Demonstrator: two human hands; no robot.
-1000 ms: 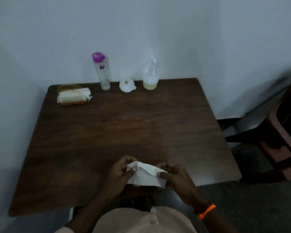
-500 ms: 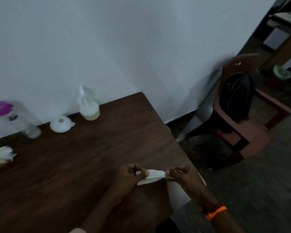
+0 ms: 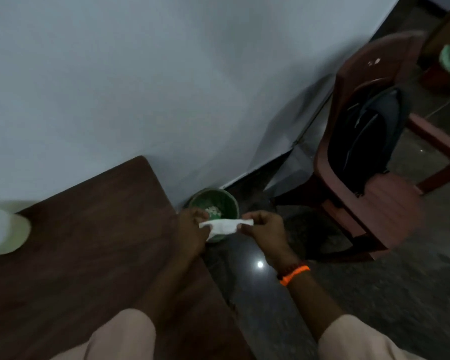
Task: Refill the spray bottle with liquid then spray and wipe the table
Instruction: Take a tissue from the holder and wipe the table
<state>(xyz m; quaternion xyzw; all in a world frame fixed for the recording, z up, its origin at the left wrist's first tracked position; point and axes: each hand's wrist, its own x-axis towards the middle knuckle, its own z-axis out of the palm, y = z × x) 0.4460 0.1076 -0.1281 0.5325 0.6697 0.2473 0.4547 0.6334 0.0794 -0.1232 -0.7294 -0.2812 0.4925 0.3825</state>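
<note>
Both my hands pinch a folded white tissue (image 3: 222, 226) over the green bin (image 3: 213, 201) beside the worktop (image 3: 89, 229): left hand (image 3: 192, 229), right hand (image 3: 264, 227). Spray bottle (image 3: 3, 229) stands at frame's left edge. Judgement: wiping appears finished; discarding remains.

Pale wall (image 3: 140, 74); brown chair (image 3: 374, 198)

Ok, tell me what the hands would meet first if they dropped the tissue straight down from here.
Probably the green bin on the floor beside the table. Left hand and right hand pinch the tissue over its mouth, though depth is hard to judge.
</note>
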